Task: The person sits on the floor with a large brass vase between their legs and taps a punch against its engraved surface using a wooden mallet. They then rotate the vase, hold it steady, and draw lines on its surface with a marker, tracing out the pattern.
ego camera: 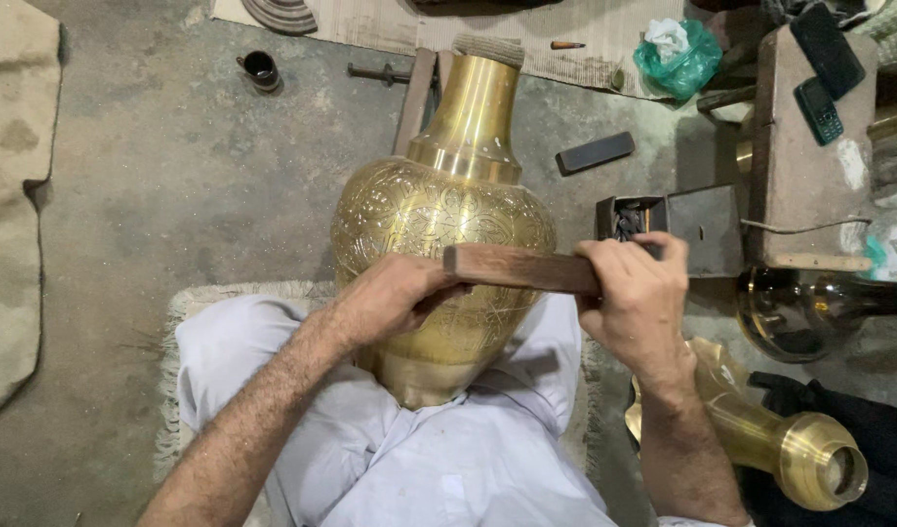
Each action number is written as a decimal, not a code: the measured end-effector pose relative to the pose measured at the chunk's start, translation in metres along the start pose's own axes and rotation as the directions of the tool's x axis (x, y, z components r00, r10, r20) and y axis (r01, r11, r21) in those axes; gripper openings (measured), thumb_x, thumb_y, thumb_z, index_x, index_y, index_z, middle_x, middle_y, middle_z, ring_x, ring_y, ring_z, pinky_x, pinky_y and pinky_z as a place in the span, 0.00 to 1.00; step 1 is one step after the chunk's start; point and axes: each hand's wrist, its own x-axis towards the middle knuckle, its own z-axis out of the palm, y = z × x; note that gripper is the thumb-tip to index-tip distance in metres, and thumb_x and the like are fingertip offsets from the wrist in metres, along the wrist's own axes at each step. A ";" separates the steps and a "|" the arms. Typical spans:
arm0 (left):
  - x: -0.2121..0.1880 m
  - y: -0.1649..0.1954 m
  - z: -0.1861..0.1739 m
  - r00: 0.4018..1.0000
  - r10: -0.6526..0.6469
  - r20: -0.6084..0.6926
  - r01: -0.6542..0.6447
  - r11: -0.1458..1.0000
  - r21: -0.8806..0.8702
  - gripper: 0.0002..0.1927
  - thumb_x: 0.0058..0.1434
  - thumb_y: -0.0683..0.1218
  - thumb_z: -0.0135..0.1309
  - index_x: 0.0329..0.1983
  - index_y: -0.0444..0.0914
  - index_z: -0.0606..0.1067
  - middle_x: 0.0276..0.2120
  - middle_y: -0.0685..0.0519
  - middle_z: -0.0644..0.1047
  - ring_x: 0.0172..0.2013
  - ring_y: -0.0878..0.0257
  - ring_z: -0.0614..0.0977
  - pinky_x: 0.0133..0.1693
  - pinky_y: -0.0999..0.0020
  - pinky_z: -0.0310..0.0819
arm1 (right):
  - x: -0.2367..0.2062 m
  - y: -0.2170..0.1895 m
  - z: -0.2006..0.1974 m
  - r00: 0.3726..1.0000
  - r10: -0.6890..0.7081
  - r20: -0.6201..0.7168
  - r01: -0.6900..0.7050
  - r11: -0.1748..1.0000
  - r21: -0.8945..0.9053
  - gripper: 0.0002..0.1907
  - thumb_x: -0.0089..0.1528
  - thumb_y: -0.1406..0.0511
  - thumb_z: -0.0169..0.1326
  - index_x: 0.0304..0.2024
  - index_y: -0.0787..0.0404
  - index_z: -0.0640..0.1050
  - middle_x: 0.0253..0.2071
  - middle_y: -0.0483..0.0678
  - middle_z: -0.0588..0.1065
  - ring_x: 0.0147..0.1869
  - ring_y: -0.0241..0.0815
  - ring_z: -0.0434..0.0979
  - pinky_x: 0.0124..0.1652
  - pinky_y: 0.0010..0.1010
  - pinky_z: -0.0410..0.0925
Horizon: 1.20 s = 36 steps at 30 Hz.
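Concrete workshop floor (195,185), person seated on a fringed mat (190,303), engraved brass vase (438,215) lying across the lap with its neck pointing away.

Left hand (395,298) is curled tight on the vase belly, seemingly pinching a small tool against the metal; the tool itself cannot be made out. Right hand (638,293) is fisted round a wooden block (521,268) held level just above the left hand. Sound practice in my judgement: keep the vase braced between the knees, the block square over the left hand, strokes short. A second brass vessel (790,444) lies near the right elbow.
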 end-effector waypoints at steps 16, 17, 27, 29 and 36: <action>-0.010 -0.016 0.003 0.996 0.067 0.060 -0.069 0.998 0.017 0.22 0.66 0.42 0.57 0.64 0.46 0.71 0.40 0.50 0.83 0.40 0.58 0.87 0.44 0.65 0.84 | -0.016 0.010 0.007 0.970 0.241 0.003 -0.224 0.897 0.382 0.27 0.51 0.63 0.69 0.50 0.55 0.73 0.46 0.41 0.76 0.52 0.36 0.80 0.50 0.39 0.76; -0.012 -0.017 0.002 0.996 0.074 0.040 -0.075 0.997 0.010 0.23 0.65 0.41 0.57 0.64 0.45 0.70 0.40 0.49 0.83 0.40 0.58 0.86 0.44 0.64 0.83 | -0.015 0.010 0.008 0.988 0.154 0.010 -0.154 0.976 0.152 0.24 0.51 0.66 0.68 0.48 0.55 0.75 0.42 0.41 0.77 0.48 0.38 0.80 0.51 0.43 0.73; -0.017 -0.018 0.001 0.995 0.024 0.097 -0.025 1.000 0.018 0.18 0.65 0.40 0.57 0.58 0.45 0.73 0.39 0.51 0.83 0.41 0.58 0.87 0.47 0.64 0.83 | -0.006 0.004 0.007 0.999 0.031 0.038 -0.033 0.999 0.035 0.23 0.46 0.73 0.61 0.46 0.57 0.77 0.38 0.42 0.79 0.46 0.45 0.76 0.55 0.46 0.65; -0.021 -0.018 0.001 0.997 0.022 0.079 -0.022 1.000 0.001 0.23 0.63 0.40 0.57 0.63 0.43 0.72 0.41 0.48 0.82 0.40 0.55 0.86 0.45 0.61 0.82 | -0.003 0.002 0.007 0.998 0.032 0.045 -0.034 0.999 0.038 0.23 0.46 0.73 0.61 0.45 0.57 0.77 0.38 0.42 0.79 0.45 0.44 0.75 0.56 0.46 0.65; -0.029 -0.023 0.001 0.996 0.016 0.088 -0.018 1.000 0.022 0.22 0.61 0.38 0.58 0.59 0.41 0.74 0.41 0.47 0.82 0.42 0.54 0.86 0.46 0.60 0.82 | -0.008 0.002 0.008 0.997 -0.063 0.050 0.064 0.998 -0.018 0.20 0.51 0.69 0.67 0.45 0.55 0.78 0.34 0.40 0.78 0.40 0.37 0.79 0.58 0.50 0.61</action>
